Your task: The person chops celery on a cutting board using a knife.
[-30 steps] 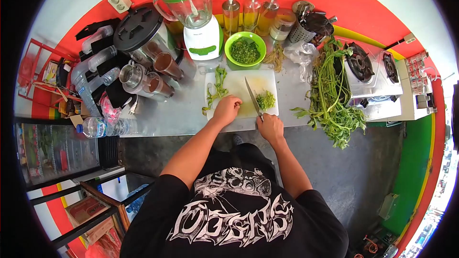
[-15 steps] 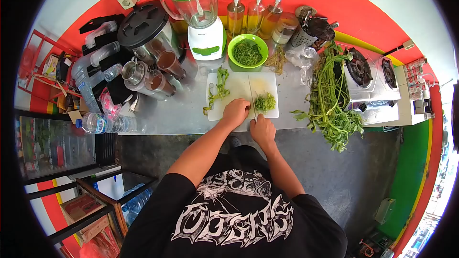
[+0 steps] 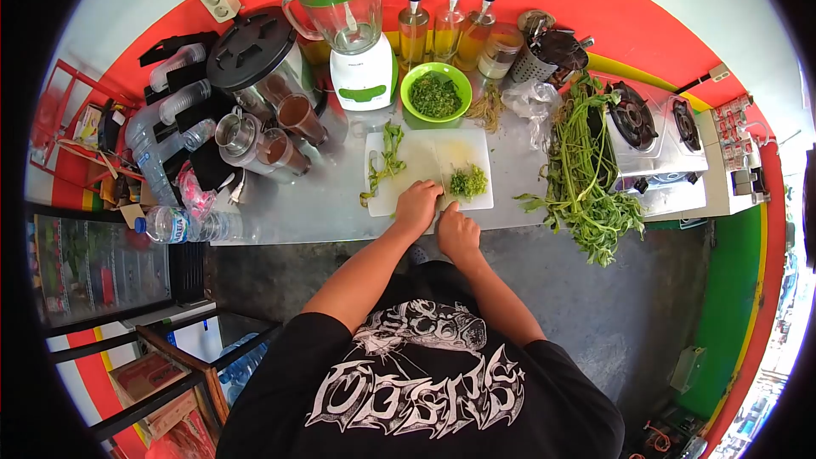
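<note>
On a white cutting board (image 3: 412, 136) at the counter's front edge, my right hand (image 3: 459, 233) is closed round the handle of a knife (image 3: 441, 178). Its blade points away from me across the board. Just left of the blade, the fingers of my left hand (image 3: 417, 207) are curled down on the board; whatever they pin is hidden beneath them. A small heap of chopped greens (image 3: 468, 180) lies to the right of the knife. Some uncut green stems with leaves (image 3: 391, 153) rest along the board's left side.
Behind the board stands a green bowl (image 3: 463, 93) of chopped greens, beside a blender (image 3: 361, 76) and pump bottles (image 3: 414, 30). A large bunch of leafy greens (image 3: 586, 170) hangs over the counter edge at right, by a gas stove (image 3: 654, 149). Left are cups (image 3: 285, 153) and a water bottle (image 3: 174, 223).
The knife and my right hand have shifted slightly left, closer to my left hand. The blade now shows more clearly between hand and chopped heap. The whole view has moved a little.
</note>
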A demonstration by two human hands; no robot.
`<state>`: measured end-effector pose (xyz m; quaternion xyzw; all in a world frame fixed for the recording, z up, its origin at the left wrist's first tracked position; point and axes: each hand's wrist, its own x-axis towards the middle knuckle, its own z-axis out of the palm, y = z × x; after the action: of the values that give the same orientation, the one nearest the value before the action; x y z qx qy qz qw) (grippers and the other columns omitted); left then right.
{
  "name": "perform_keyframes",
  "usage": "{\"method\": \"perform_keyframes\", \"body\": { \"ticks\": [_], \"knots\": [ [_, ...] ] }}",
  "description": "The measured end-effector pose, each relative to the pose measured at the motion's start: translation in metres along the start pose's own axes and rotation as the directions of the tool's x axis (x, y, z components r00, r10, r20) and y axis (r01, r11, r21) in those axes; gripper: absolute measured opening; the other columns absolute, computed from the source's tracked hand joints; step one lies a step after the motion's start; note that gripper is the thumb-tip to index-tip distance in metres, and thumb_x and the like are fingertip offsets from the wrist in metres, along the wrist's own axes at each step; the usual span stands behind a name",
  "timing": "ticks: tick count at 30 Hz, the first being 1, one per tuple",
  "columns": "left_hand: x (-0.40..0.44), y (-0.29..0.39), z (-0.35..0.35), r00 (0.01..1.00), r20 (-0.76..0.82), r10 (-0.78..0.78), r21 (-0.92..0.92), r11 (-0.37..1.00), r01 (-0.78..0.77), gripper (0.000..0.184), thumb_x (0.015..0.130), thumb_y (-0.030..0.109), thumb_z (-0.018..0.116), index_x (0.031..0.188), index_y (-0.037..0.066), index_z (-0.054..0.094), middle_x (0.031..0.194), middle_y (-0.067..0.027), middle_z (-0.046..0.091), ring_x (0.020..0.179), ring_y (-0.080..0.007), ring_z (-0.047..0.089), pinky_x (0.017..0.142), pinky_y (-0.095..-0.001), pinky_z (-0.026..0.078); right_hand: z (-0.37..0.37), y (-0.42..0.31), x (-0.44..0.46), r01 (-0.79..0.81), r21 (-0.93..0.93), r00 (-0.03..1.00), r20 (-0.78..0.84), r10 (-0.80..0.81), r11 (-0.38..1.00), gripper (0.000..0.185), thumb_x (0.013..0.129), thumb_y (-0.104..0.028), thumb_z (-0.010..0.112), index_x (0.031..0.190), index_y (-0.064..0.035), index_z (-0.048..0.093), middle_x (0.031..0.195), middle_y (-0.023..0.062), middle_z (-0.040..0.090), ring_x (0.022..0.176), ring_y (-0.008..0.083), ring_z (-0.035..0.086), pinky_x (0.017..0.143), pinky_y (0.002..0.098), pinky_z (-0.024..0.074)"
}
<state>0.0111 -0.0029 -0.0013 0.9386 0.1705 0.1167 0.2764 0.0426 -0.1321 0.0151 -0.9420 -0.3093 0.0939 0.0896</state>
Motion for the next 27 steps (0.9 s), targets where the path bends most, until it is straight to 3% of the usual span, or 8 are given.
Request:
{"method": "perform_keyframes", "body": {
  "ticks": [2,5,10,13,17,24,27],
  "knots": [
    [0.000,0.000,0.001,1.000,0.000,0.008,0.015,1.000,-0.008,0.015,0.081,0.001,0.064,0.092,0.009,0.072,0.092,-0.0068,0.068,0.096,-0.0311,0.065,0.080,-0.0443,0.056,-0.003,0.002,0.001,0.056,-0.049,0.998,0.023,-0.055,0.997,0.023,0.099,-0.026,0.058,0.099,-0.0033,0.054,0.081,0.0175,0.073,0.075,0.0397,0.074,0.068,0.0493,0.0595],
    [0.000,-0.003,0.000,1.000,0.010,0.011,0.035,0.999,-0.011,0.018,0.083,0.002,0.062,0.095,0.010,0.073,0.094,-0.0062,0.069,0.097,-0.0300,0.066,0.081,-0.0431,0.056,-0.009,-0.004,-0.001,0.012,-0.041,0.990,0.140,-0.007,0.999,0.024,0.099,-0.025,0.058,0.103,-0.0018,0.052,0.087,0.0194,0.074,0.083,0.0397,0.075,0.071,0.0499,0.0597],
    [-0.004,-0.007,0.002,0.997,0.072,0.016,0.055,0.998,-0.020,0.021,0.084,0.003,0.060,0.098,0.009,0.074,0.100,-0.0078,0.069,0.101,-0.0300,0.065,0.083,-0.0425,0.057,-0.012,-0.005,0.011,-0.014,-0.005,0.980,0.198,0.014,1.000,0.023,0.096,-0.019,0.058,0.107,0.0001,0.051,0.093,0.0223,0.074,0.091,0.0402,0.074,0.076,0.0511,0.0596],
    [-0.010,-0.010,0.007,0.994,-0.081,0.075,-0.124,0.989,-0.085,0.015,0.089,0.001,0.060,0.096,0.003,0.073,0.097,-0.0142,0.067,0.100,-0.0362,0.062,0.085,-0.0445,0.053,-0.023,-0.006,0.006,0.013,-0.023,0.974,0.228,-0.007,1.000,0.023,0.095,-0.017,0.059,0.107,0.0001,0.050,0.096,0.0233,0.074,0.092,0.0407,0.074,0.077,0.0512,0.0595],
    [-0.010,-0.017,0.014,0.982,-0.184,0.038,-0.286,0.954,-0.091,0.012,0.087,0.001,0.065,0.097,0.002,0.071,0.095,-0.0143,0.064,0.096,-0.0374,0.058,0.086,-0.0448,0.049,-0.008,-0.007,0.014,-0.042,0.046,0.971,0.238,0.030,0.998,0.023,0.097,-0.018,0.058,0.108,0.0003,0.049,0.099,0.0257,0.073,0.093,0.0437,0.073,0.080,0.0502,0.0593],
    [-0.014,-0.016,0.008,0.968,-0.194,0.159,-0.197,0.960,-0.197,0.009,0.091,0.003,0.063,0.099,0.004,0.067,0.094,-0.0126,0.058,0.094,-0.0363,0.053,0.084,-0.0453,0.046,-0.002,-0.001,0.016,-0.023,0.072,0.980,0.200,0.008,0.997,0.026,0.103,-0.025,0.052,0.109,-0.0003,0.047,0.092,0.0246,0.073,0.089,0.0439,0.073,0.076,0.0520,0.0590],
    [-0.014,-0.017,0.006,0.969,-0.184,0.166,-0.205,0.958,-0.203,0.012,0.092,0.003,0.063,0.104,0.005,0.066,0.097,-0.0112,0.059,0.096,-0.0351,0.055,0.084,-0.0440,0.048,-0.003,0.000,0.014,-0.058,0.052,0.957,0.289,0.040,0.997,0.027,0.103,-0.027,0.052,0.109,-0.0008,0.047,0.093,0.0252,0.073,0.091,0.0438,0.073,0.078,0.0529,0.0580]
  ]
}}
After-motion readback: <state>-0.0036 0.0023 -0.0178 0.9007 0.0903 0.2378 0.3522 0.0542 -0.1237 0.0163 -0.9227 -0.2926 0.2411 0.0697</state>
